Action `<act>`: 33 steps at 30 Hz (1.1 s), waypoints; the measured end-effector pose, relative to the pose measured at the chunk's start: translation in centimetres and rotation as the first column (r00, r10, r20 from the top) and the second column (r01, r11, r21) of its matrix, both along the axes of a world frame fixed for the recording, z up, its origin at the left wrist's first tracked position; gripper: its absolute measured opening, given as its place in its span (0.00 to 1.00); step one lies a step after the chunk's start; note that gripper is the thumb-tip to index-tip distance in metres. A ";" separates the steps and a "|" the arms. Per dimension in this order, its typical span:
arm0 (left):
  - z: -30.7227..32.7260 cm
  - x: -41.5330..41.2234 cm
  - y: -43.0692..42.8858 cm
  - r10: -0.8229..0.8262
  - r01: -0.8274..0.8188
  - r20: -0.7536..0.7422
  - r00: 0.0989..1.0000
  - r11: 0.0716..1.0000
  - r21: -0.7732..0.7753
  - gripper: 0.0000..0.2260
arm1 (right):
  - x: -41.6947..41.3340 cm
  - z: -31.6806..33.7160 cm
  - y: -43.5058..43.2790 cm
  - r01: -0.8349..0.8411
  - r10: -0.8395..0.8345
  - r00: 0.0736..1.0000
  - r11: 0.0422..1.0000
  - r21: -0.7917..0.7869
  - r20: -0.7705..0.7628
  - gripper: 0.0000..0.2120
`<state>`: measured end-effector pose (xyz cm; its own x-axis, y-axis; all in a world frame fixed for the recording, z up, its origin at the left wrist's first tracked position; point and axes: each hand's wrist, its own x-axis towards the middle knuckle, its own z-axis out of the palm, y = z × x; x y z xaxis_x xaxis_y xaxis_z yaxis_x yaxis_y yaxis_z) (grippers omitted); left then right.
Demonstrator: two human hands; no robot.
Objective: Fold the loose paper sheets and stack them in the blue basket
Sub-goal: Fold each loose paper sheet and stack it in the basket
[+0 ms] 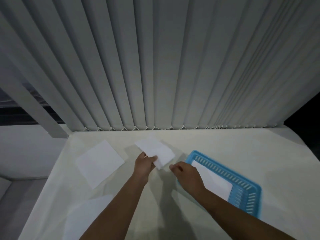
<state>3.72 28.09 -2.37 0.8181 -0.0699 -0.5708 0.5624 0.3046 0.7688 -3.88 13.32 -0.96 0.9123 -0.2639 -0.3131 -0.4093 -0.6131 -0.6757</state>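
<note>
My left hand (144,164) pinches the near end of a folded white sheet (155,151) and holds it a little above the pale table (216,144). Just to the right, my right hand (184,172) hovers with loosely curled fingers and holds nothing, its fingertips a short gap from the sheet. The blue basket (245,193) lies at the right with a folded white paper (213,181) flat inside; my right wrist crosses its near-left corner. A loose flat sheet (100,161) lies on the table at the left.
Another pale sheet (86,215) lies near the table's front-left edge. Grey vertical blinds (155,66) hang along the back edge of the table. The table drops off at the left to a lower grey surface (22,153).
</note>
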 end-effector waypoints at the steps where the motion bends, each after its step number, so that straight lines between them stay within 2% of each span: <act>1: 0.4 -0.8 -0.4 0.006 -0.006 0.007 1.000 0.999 -0.038 0.12 | -0.2 0.1 0.2 0.058 -0.057 0.998 0.996 0.068 -0.014 0.18; 3: 1.0 -2.5 -1.1 0.007 -0.006 0.011 1.000 0.996 -0.094 0.10 | -0.5 0.4 0.5 0.198 -0.189 0.980 0.946 0.257 -0.057 0.18; 5: 1.2 -4.1 -1.7 -0.010 0.011 0.003 1.000 0.991 -0.134 0.11 | -0.9 0.8 0.6 0.333 -0.313 0.942 0.827 0.453 -0.121 0.15; 7: 1.1 -5.6 -2.2 -0.046 0.045 -0.003 0.999 0.985 -0.168 0.12 | -1.4 1.2 0.4 0.388 -0.389 0.913 0.734 0.557 -0.122 0.10; 9: 1.2 -6.7 -2.8 -0.085 0.080 -0.019 0.996 0.981 -0.178 0.11 | -2.2 1.7 -0.1 0.399 -0.427 0.900 0.724 0.563 -0.088 0.07; 12: 1.3 -7.2 -3.4 -0.092 0.081 -0.055 0.994 0.980 -0.184 0.07 | -3.6 2.1 -1.0 0.387 -0.436 0.899 0.760 0.521 -0.032 0.02; 15: 1.6 -6.7 -4.2 -0.058 0.045 -0.060 0.997 0.979 -0.198 0.11 | -5.2 2.0 -2.5 0.392 -0.438 0.899 0.791 0.470 -0.012 0.07; 17: 1.9 -6.4 -4.8 -0.043 0.035 -0.046 0.998 0.984 -0.173 0.09 | -6.2 1.9 -3.8 0.420 -0.465 0.885 0.791 0.445 -0.010 0.07; 20: 2.5 -6.4 -6.3 -0.070 0.068 -0.018 0.997 0.995 -0.079 0.08 | -7.5 1.8 -6.1 0.497 -0.553 0.832 0.713 0.494 -0.039 0.06; 23: 2.5 -6.9 -7.6 -0.131 0.131 -0.012 0.991 0.988 0.079 0.04 | -8.7 1.8 -8.5 0.553 -0.618 0.782 0.620 0.556 -0.088 0.08; 24: 2.5 -7.0 -8.0 -0.162 0.160 0.002 0.987 0.978 0.136 0.06 | -9.1 1.9 -9.2 0.560 -0.629 0.772 0.608 0.563 -0.090 0.08; 29: 2.2 -7.1 -9.0 -0.295 0.224 0.129 0.947 0.891 0.395 0.07 | -10.4 1.0 -11.8 0.589 -0.641 0.762 0.630 0.506 -0.089 0.06; 31: 1.9 -6.8 -9.0 -0.347 0.225 0.134 0.928 0.810 0.541 0.11 | -11.0 0.4 -12.6 0.593 -0.638 0.764 0.637 0.492 -0.094 0.08; 33: 1.6 -6.5 -9.0 -0.432 0.287 0.075 0.899 0.710 0.643 0.16 | -11.7 -0.3 -13.2 0.597 -0.627 0.771 0.653 0.466 -0.108 0.09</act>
